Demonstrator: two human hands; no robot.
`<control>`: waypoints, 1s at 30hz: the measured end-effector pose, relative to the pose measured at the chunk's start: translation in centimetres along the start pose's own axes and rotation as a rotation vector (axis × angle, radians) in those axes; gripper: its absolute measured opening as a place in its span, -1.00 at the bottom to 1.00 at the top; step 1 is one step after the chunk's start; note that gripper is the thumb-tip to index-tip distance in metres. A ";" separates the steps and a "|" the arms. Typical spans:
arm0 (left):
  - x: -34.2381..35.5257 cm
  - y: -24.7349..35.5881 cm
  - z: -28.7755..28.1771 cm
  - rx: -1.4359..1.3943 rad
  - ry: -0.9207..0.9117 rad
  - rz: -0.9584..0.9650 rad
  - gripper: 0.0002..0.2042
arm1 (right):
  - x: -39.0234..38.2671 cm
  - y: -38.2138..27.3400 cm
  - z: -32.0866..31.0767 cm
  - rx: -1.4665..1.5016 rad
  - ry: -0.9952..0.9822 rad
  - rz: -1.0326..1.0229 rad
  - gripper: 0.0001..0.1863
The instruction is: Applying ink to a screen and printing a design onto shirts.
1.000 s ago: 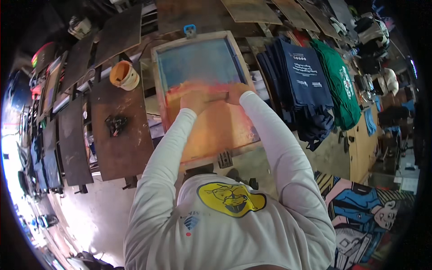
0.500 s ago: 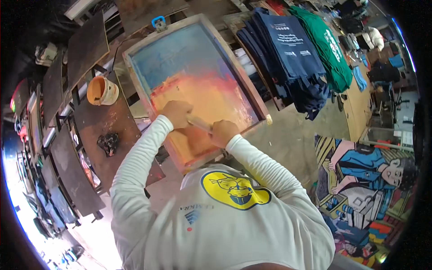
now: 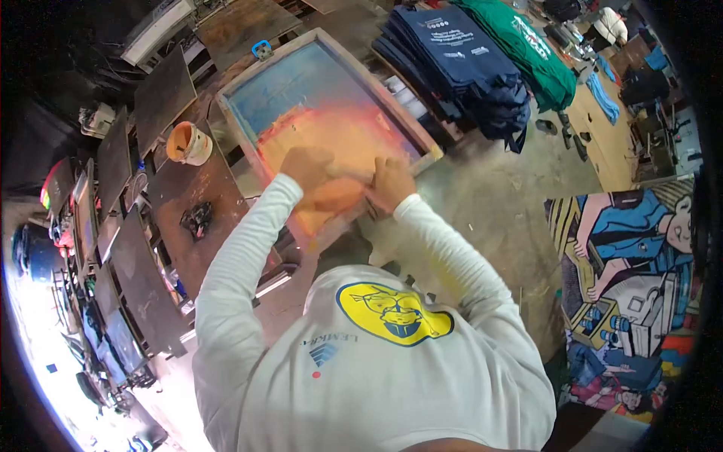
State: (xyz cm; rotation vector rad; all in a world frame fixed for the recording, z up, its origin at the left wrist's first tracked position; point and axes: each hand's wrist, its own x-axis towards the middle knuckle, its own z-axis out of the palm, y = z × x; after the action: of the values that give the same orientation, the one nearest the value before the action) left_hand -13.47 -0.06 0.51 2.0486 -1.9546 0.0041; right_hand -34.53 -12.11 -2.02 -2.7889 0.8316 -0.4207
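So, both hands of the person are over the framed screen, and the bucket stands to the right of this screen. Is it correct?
Not fully: in the head view, the bucket stands to the left of the framed screen, not to the right. The left hand and right hand are indeed over the screen.

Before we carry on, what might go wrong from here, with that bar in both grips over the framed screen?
Uneven pressure from the left grip and right grip on the bar might streak the orange ink.
If that ink is wet, the white left cuff, close to the framed screen, might pick up smears.
The open bucket on the brown board to the left could spill if knocked.
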 end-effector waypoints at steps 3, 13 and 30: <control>1.8 0.3 -1.2 0.102 0.017 -0.043 -0.80 | 0.6 0.6 -0.2 0.173 0.206 -0.096 -0.60; 12.0 -4.3 4.8 0.282 -0.105 -0.089 -0.69 | 5.3 2.5 1.6 0.170 0.146 0.025 -0.84; 0.0 -9.9 6.4 -0.125 0.125 0.267 -0.80 | 2.4 -12.5 6.8 -0.087 -0.284 0.188 -0.83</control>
State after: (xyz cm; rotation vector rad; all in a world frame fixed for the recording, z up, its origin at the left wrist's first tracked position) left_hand -5.11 -1.31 -7.73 1.6582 -2.0776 0.0653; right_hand -24.12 -2.49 -4.56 -2.7233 1.0489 0.0434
